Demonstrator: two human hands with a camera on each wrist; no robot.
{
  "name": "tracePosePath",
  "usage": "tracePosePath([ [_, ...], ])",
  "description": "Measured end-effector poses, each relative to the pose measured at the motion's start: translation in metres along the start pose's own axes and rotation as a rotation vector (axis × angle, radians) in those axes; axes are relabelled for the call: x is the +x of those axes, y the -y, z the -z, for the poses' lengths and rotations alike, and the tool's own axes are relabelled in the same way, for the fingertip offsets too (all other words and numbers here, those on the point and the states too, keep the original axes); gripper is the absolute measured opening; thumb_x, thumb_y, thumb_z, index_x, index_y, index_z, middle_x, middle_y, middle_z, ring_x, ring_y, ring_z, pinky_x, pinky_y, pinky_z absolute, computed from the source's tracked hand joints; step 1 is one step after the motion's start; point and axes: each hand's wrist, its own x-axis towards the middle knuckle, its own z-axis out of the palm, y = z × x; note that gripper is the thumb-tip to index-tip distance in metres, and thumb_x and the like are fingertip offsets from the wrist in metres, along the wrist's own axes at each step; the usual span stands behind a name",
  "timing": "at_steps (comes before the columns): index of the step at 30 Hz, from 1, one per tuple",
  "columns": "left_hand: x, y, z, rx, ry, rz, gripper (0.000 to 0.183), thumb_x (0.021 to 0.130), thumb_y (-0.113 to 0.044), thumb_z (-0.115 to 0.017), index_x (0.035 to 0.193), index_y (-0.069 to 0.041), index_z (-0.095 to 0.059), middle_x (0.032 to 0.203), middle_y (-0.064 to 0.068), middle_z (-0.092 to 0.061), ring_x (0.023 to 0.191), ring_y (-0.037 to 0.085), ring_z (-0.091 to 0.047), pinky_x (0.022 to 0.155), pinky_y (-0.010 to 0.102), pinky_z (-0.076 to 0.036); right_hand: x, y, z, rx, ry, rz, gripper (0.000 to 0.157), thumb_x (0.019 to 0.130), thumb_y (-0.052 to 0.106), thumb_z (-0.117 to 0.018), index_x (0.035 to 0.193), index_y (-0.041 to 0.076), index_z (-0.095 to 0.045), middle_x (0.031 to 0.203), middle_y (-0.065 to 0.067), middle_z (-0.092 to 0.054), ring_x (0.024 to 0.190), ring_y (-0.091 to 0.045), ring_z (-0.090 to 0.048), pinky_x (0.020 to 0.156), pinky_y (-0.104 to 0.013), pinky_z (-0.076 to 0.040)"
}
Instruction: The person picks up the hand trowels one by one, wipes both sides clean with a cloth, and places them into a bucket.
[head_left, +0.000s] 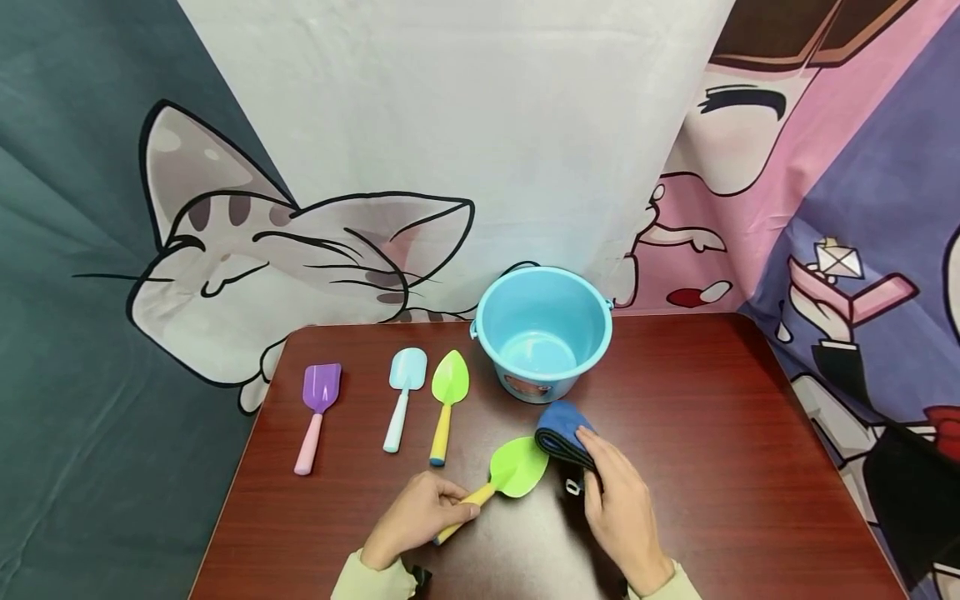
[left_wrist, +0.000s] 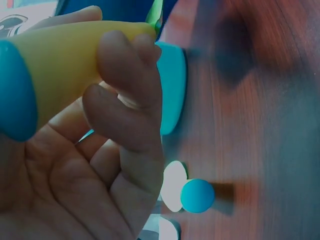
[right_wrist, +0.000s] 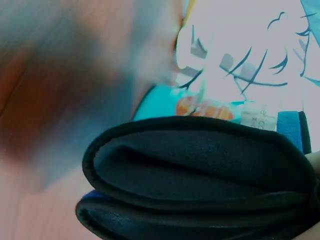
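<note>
My left hand grips the yellow handle of a toy shovel with a rounded green blade, which points up and to the right. Up close in the left wrist view, the fingers curl round the yellow handle and its blue end cap sticks out. A folded blue cloth with black edging is held by my right hand, fingers on top of it. The cloth meets the right edge of the green blade. Its dark folded layers fill much of the right wrist view.
A light-blue bucket stands at the back of the brown table. Left of it lie a smaller green shovel with a yellow handle, a pale-blue shovel and a purple shovel with a pink handle. A printed cloth backdrop hangs behind.
</note>
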Motion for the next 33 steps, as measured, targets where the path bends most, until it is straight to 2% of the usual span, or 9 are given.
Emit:
tracePosePath([
  [4,0.002,-0.001,-0.004,0.006,-0.015,0.003,0.015,0.086,-0.029,-0.078,0.087,-0.015,-0.08,0.065,-0.008,-0.066,0.053,0.002,-0.052,0.051,0.02,-0.043,0.002,0.014,-0.002,0.058,-0.056,0.103,0.051,0.08,-0.003,-0.053,0.129,-0.002,-0.065,0.127,-0.015,-0.067,0.114,-0.034,-0.063,0.112,-0.025,-0.033],
  [6,0.003,-0.002,-0.005,0.008,-0.022,0.002,0.015,0.086,-0.029,-0.079,0.086,-0.014,-0.08,0.065,-0.009,-0.066,0.053,0.002,-0.052,0.051,0.021,-0.043,0.002,0.02,-0.005,0.09,-0.057,0.149,0.048,0.082,0.0,-0.052,0.128,-0.003,-0.065,0.127,-0.016,-0.066,0.116,-0.033,-0.062,0.112,-0.028,-0.033],
  [10,0.006,-0.004,-0.009,0.016,-0.024,-0.002,0.013,0.085,-0.028,-0.079,0.087,-0.015,-0.08,0.067,-0.012,-0.065,0.054,0.001,-0.053,0.052,0.021,-0.044,-0.002,0.03,-0.013,0.129,0.019,0.216,0.046,0.085,0.002,-0.053,0.13,-0.003,-0.064,0.129,-0.017,-0.065,0.12,-0.033,-0.061,0.114,-0.032,-0.032],
  [12,0.007,-0.005,-0.011,0.026,-0.018,-0.01,0.013,0.085,-0.027,-0.078,0.078,-0.015,-0.077,0.061,-0.015,-0.058,0.049,0.0,-0.047,0.049,0.02,-0.039,-0.006,0.034,-0.017,0.134,0.089,0.226,0.048,0.084,0.001,-0.055,0.131,-0.001,-0.063,0.131,-0.016,-0.064,0.122,-0.032,-0.06,0.114,-0.035,-0.033],
  [15,0.009,-0.006,-0.012,0.049,-0.022,-0.04,0.026,0.084,-0.023,-0.078,0.063,-0.016,-0.065,0.053,-0.017,-0.045,0.045,-0.001,-0.037,0.046,0.018,-0.03,-0.011,0.038,-0.022,0.107,0.225,0.204,0.054,0.079,-0.003,-0.063,0.133,0.004,-0.063,0.135,-0.01,-0.063,0.126,-0.028,-0.058,0.111,-0.037,-0.037],
  [17,0.009,-0.007,-0.013,0.054,-0.025,-0.054,0.032,0.084,-0.021,-0.079,0.059,-0.018,-0.059,0.05,-0.016,-0.04,0.043,-0.001,-0.033,0.046,0.018,-0.026,-0.014,0.039,-0.025,0.078,0.316,0.179,0.054,0.08,-0.003,-0.069,0.133,0.007,-0.064,0.137,-0.007,-0.062,0.127,-0.025,-0.057,0.108,-0.039,-0.04],
  [21,0.008,-0.009,-0.012,0.041,-0.025,-0.059,0.023,0.083,-0.023,-0.08,0.064,-0.019,-0.067,0.049,-0.016,-0.049,0.041,-0.001,-0.039,0.043,0.018,-0.029,-0.018,0.041,-0.029,0.042,0.452,0.131,0.049,0.084,0.003,-0.075,0.131,0.009,-0.065,0.137,-0.005,-0.062,0.128,-0.022,-0.057,0.104,-0.042,-0.045],
  [27,0.008,-0.012,-0.011,-0.006,-0.014,-0.068,0.014,0.083,-0.022,-0.078,0.07,-0.018,-0.073,0.05,-0.013,-0.054,0.041,0.0,-0.044,0.043,0.019,-0.034,-0.019,0.041,-0.032,0.034,0.482,0.107,0.045,0.086,0.004,-0.075,0.13,0.007,-0.066,0.136,-0.006,-0.063,0.128,-0.023,-0.057,0.104,-0.044,-0.045],
  [33,0.006,-0.013,-0.009,-0.006,-0.013,-0.051,0.026,0.086,-0.027,-0.078,0.064,-0.016,-0.069,0.049,-0.013,-0.052,0.041,0.0,-0.044,0.043,0.02,-0.034,-0.017,0.039,-0.034,0.01,0.481,0.11,0.048,0.082,0.001,-0.075,0.13,0.005,-0.067,0.135,-0.007,-0.063,0.128,-0.023,-0.057,0.104,-0.043,-0.045],
])
